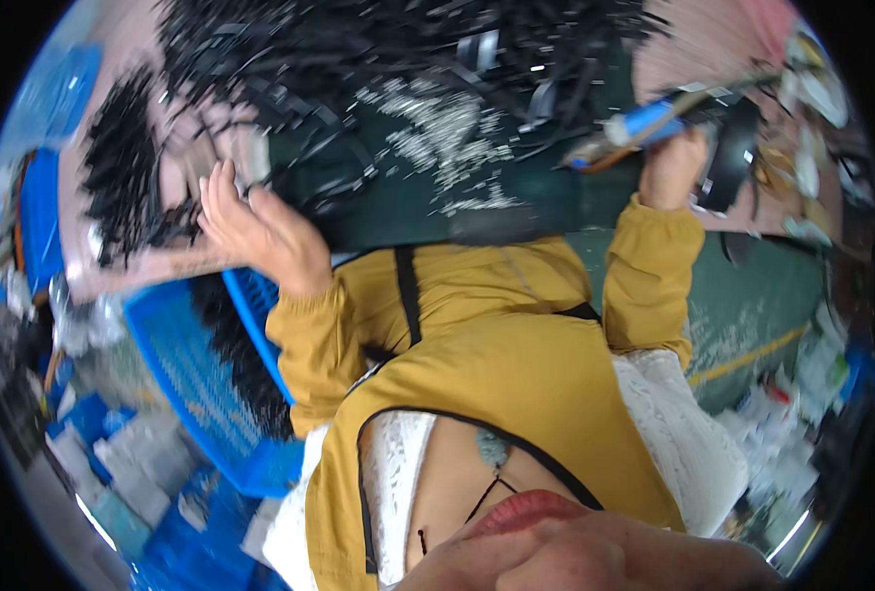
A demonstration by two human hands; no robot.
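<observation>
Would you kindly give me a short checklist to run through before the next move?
1. Left hand free: ok, nothing visible in it.
2. Right hand firm on the blue tool: cannot tell, motion blur.
3. Black strips all in one heap: not ok, a smaller heap lies at the left.
4. White bits swept up: not ok, scattered before the person.
5. Blue basket nearby: ok, by the left sleeve.

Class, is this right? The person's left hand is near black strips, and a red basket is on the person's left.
The colour is wrong: the head view shows a blue basket on the person's left. The left hand is near black strips.
</observation>
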